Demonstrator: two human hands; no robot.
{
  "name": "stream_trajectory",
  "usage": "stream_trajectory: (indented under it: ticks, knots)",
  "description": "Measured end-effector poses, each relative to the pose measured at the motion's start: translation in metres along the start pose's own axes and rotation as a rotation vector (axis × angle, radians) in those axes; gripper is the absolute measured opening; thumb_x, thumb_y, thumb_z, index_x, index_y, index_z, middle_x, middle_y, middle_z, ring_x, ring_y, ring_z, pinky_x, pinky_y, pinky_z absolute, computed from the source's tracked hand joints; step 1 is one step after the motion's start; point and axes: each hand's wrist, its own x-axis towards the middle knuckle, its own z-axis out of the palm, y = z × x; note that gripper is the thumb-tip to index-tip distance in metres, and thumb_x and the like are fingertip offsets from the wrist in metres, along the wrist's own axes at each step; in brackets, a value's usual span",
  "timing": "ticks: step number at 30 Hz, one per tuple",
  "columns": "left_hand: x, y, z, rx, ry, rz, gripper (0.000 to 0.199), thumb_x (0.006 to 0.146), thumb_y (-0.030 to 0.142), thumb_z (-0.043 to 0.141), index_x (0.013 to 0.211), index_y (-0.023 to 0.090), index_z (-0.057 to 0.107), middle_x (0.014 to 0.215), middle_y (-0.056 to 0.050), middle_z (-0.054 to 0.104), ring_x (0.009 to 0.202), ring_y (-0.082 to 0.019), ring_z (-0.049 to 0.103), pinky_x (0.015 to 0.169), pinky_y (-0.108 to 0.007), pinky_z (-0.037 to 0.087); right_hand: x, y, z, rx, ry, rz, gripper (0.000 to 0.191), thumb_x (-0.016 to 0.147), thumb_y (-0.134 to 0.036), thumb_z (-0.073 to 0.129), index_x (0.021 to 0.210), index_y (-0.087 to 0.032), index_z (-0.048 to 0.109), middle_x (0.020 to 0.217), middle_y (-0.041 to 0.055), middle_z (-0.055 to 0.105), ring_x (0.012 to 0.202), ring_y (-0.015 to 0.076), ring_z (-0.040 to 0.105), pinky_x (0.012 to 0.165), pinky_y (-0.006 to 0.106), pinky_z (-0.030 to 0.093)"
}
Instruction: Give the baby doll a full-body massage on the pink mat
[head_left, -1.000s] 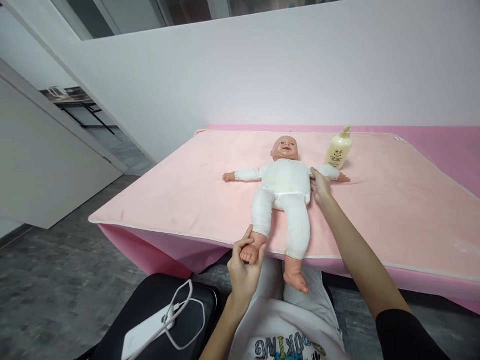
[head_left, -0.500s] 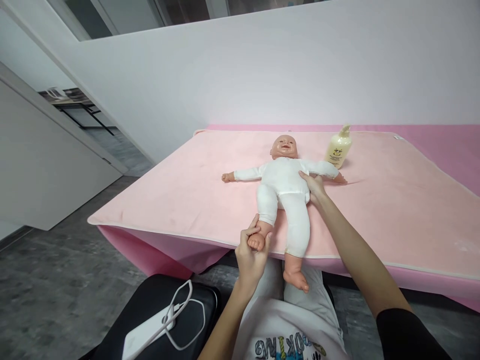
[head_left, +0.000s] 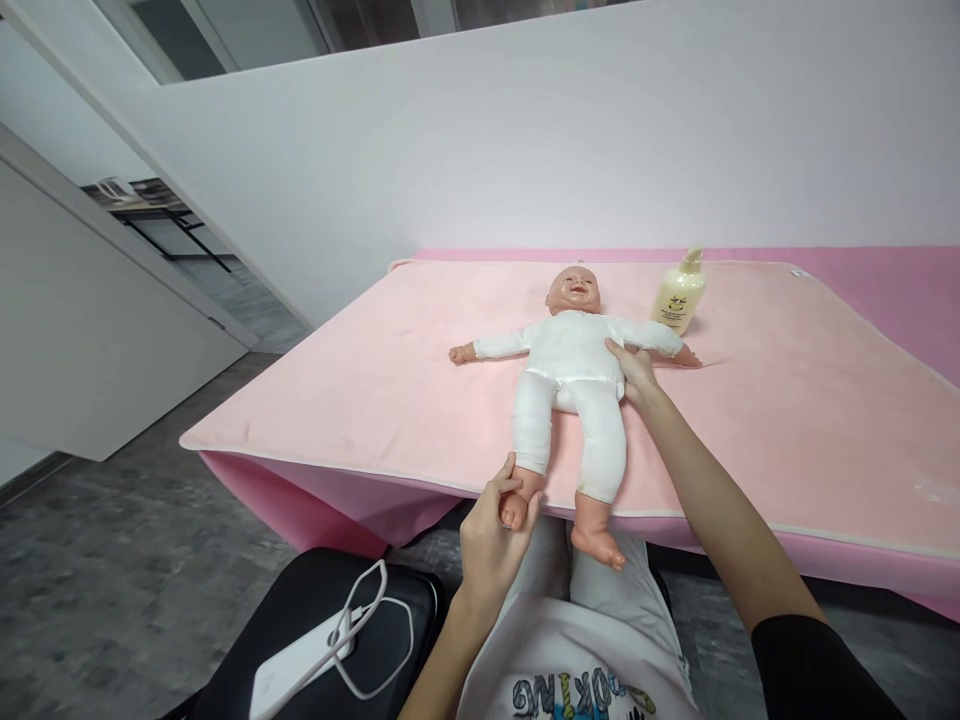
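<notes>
A baby doll (head_left: 577, 345) with a white cloth body lies on its back on a pink blanket (head_left: 360, 370), head toward the wall and feet at the table's front edge. My left hand (head_left: 495, 525) is wrapped round the foot on the left side of the view, thumb and fingers on either side of it. At the doll's side on the right, my right hand (head_left: 634, 370) grips the torso under the arm, thumb on top; its other fingers are mostly hidden. The other foot hangs free past the edge. Behind the doll's arm stands a pale yellow pump bottle (head_left: 679, 295).
A white wall (head_left: 562, 130) rises behind the table. At the lower left, a black seat (head_left: 390, 620) carries a white power bank (head_left: 300, 660) with a looped cable. A door (head_left: 90, 320) stands at the left, and a table shows through the doorway.
My left hand has drawn the held foot down toward me, so that leg lies straighter. My right hand keeps its place on the torso, and the doll has shifted slightly right.
</notes>
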Motion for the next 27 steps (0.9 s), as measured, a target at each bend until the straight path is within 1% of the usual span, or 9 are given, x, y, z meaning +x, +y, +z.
stream_trajectory:
  ticks: [5,8,10,13,15,17,20,23,27]
  knots:
    - [0.013,0.011,-0.031,0.059,-0.21,-0.051,0.02,0.078,0.036,0.063,0.095,0.025,0.059,0.112,-0.006,0.069,0.087,-0.022,0.07,0.067,-0.028,0.053,0.002,0.001,-0.001,-0.04,-0.02,-0.004,0.028,0.066,-0.018,0.074,0.089,-0.014,0.058,0.096,0.0066,0.068,0.083,0.0155,0.066,0.072,0.029,0.059]
    - [0.041,0.017,-0.049,-0.002,-0.435,-0.087,0.022,0.081,0.041,0.058,0.097,0.026,0.062,0.094,-0.001,0.073,0.081,-0.02,0.069,0.066,-0.027,0.05,-0.002,0.0,0.0,-0.045,-0.051,-0.003,0.019,0.07,-0.017,0.069,0.087,-0.014,0.061,0.092,0.0057,0.069,0.081,0.0141,0.065,0.073,0.027,0.058]
    - [0.07,0.014,-0.047,-0.08,-0.487,-0.14,0.022,0.084,0.043,0.053,0.092,0.025,0.063,0.083,0.0,0.072,0.069,-0.017,0.067,0.061,-0.025,0.047,-0.006,-0.002,0.002,-0.056,-0.063,0.007,0.012,0.073,-0.017,0.067,0.083,-0.013,0.063,0.087,0.0056,0.069,0.077,0.0138,0.065,0.072,0.026,0.057]
    - [0.121,-0.001,-0.018,-0.2,-0.309,-0.189,0.024,0.082,0.042,0.055,0.076,0.021,0.064,0.059,0.0,0.064,0.057,-0.016,0.059,0.058,-0.024,0.043,-0.007,-0.002,0.002,-0.094,-0.07,-0.006,0.009,0.074,-0.02,0.065,0.078,-0.012,0.063,0.081,0.0046,0.069,0.073,0.0136,0.064,0.069,0.025,0.055]
    - [0.153,-0.013,0.01,-0.38,-0.251,-0.301,0.02,0.077,0.038,0.061,0.076,0.018,0.065,0.062,-0.002,0.065,0.058,-0.016,0.058,0.055,-0.023,0.043,-0.006,0.0,0.001,-0.146,-0.059,-0.039,0.011,0.074,-0.024,0.065,0.076,-0.013,0.063,0.078,0.003,0.069,0.072,0.0138,0.063,0.068,0.025,0.054]
    - [0.177,-0.023,0.036,-0.622,-0.395,-0.441,0.019,0.075,0.032,0.063,0.084,0.015,0.066,0.074,-0.006,0.069,0.062,-0.016,0.061,0.056,-0.023,0.045,-0.005,0.002,-0.003,-0.269,-0.036,-0.092,0.016,0.074,-0.029,0.063,0.071,-0.014,0.062,0.072,0.0015,0.067,0.071,0.015,0.062,0.068,0.027,0.052]
    - [0.201,-0.033,0.065,-0.777,-0.531,-0.642,0.017,0.078,0.029,0.06,0.082,0.013,0.065,0.067,-0.006,0.066,0.054,-0.013,0.057,0.052,-0.023,0.045,-0.01,0.0,-0.014,-0.547,-0.042,-0.243,0.025,0.077,-0.035,0.056,0.065,-0.014,0.063,0.068,0.0021,0.067,0.073,0.019,0.062,0.075,0.033,0.051]
    - [0.214,-0.035,0.081,-0.885,-0.451,-0.854,0.018,0.083,0.029,0.054,0.08,0.012,0.061,0.063,-0.005,0.062,0.049,-0.011,0.054,0.05,-0.023,0.045,-0.028,-0.004,-0.035,-0.735,-0.15,-0.441,0.025,0.079,-0.033,0.053,0.086,-0.016,0.07,0.084,0.0048,0.071,0.081,0.0219,0.064,0.082,0.038,0.051]
    - [0.228,-0.035,0.095,-1.216,-0.206,-1.047,0.018,0.089,0.028,0.046,0.078,0.015,0.052,0.059,-0.001,0.055,0.051,-0.008,0.054,0.051,-0.018,0.047,-0.062,-0.007,-0.07,-1.009,-0.391,-0.818,0.037,0.082,-0.024,0.049,0.116,-0.019,0.063,0.113,0.0108,0.065,0.1,0.0244,0.063,0.09,0.044,0.051]
